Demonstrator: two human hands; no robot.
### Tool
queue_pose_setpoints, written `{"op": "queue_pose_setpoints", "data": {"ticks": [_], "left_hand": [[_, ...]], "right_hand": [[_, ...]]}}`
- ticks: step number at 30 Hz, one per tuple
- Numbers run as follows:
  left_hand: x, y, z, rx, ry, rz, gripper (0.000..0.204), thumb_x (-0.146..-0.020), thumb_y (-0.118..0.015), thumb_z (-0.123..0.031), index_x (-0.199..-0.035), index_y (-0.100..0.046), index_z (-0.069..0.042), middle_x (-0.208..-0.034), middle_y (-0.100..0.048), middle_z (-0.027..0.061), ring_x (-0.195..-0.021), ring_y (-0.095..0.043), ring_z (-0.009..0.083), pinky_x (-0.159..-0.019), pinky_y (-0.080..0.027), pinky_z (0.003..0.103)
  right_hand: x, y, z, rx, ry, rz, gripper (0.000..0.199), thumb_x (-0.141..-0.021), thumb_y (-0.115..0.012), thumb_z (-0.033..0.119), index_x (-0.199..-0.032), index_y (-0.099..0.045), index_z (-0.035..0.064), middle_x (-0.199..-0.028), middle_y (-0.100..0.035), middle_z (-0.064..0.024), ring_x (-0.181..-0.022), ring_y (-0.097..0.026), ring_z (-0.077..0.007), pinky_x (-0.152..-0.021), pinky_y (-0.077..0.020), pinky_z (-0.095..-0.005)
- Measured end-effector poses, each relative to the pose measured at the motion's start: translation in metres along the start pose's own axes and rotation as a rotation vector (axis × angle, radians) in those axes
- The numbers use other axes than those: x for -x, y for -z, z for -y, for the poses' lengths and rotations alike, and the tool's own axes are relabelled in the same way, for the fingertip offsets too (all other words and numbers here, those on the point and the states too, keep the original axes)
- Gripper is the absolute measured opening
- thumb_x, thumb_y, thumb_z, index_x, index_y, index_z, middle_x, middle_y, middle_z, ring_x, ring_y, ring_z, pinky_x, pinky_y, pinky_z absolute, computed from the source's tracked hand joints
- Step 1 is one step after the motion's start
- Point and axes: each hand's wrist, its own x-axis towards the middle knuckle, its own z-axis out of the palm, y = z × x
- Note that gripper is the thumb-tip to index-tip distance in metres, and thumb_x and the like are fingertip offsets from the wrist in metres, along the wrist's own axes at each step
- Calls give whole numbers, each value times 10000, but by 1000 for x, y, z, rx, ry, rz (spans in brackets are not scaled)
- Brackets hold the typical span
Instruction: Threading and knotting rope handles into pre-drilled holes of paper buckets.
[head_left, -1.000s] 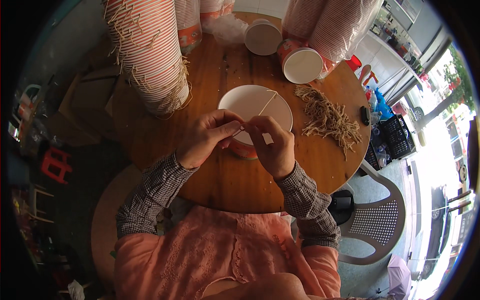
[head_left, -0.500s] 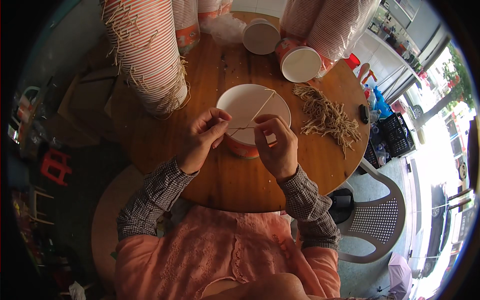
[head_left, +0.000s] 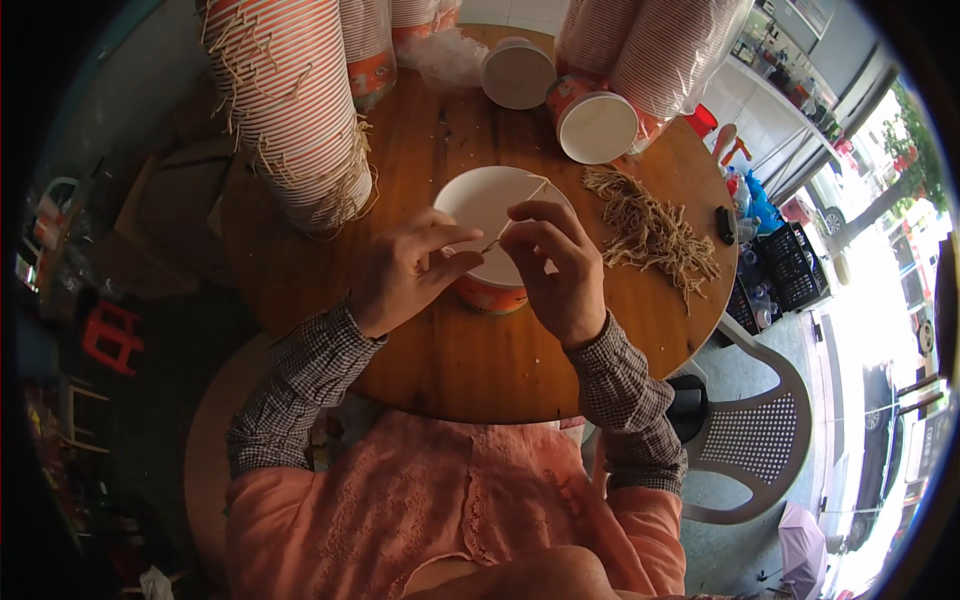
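Observation:
A white paper bowl with an orange outside stands upright on the table in front of me. Over its opening, my right hand pinches a thin beige string, part of which runs past the bowl's far rim. Between my hands a short bit of that string shows. Slightly blurred, my left hand hovers at the bowl's left edge; its thumb and forefinger are apart, with the tips close to the string. A loose pile of similar strings lies right of the bowl.
On the round wooden table, a tall bowl stack draped with strings rises at left. Plastic-wrapped bowl stacks and two tipped bowls sit at the back. A grey chair and black crate are at right.
My left thumb and forefinger have parted from their pinch on the string. The right hand has tilted upward slightly, still pinching, and less string stretches between the hands.

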Motion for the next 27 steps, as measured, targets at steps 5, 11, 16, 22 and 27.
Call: {"op": "queue_pose_setpoints", "data": {"ticks": [5,11,16,22,27], "left_hand": [[-7,-5,3,-29,-74,-12,122,-868,-675,-144,-918,-667,-33,-786,-640,37,-556,-567,113,-519,-441,250],[-9,-6,-4,57,110,112,136,-873,-665,-157,-928,-657,-33,-750,-625,25,-520,-509,80,-485,-403,244],[-9,-4,-9,124,165,112,113,-861,-643,-123,-906,-637,-19,-735,-618,42,-540,-517,81,-493,-407,251],[-9,-6,-6,66,95,54,63,-792,-616,-73,-814,-583,-24,-750,-613,65,-594,-567,150,-576,-437,297],[0,-10,4,-116,-89,29,55,-763,-624,-66,-792,-579,-50,-766,-604,46,-616,-574,173,-686,-424,308]], "right_hand": [[-12,0,7,-89,-29,69,82,-821,-634,-5,-889,-641,41,-1032,-630,-80,-786,-658,-200,-621,-524,-288],[-12,2,2,-183,-92,138,111,-825,-640,-2,-926,-653,39,-1030,-657,-62,-773,-653,-157,-628,-513,-259],[-17,4,6,-256,-194,172,90,-845,-619,6,-926,-645,33,-991,-667,-70,-785,-667,-175,-640,-525,-286],[-12,10,-3,-135,-188,336,99,-838,-619,42,-937,-625,32,-888,-676,-102,-762,-679,-248,-643,-533,-348],[-3,3,-4,28,-10,206,48,-816,-636,35,-858,-613,29,-799,-623,-87,-687,-634,-241,-591,-511,-318]]}}
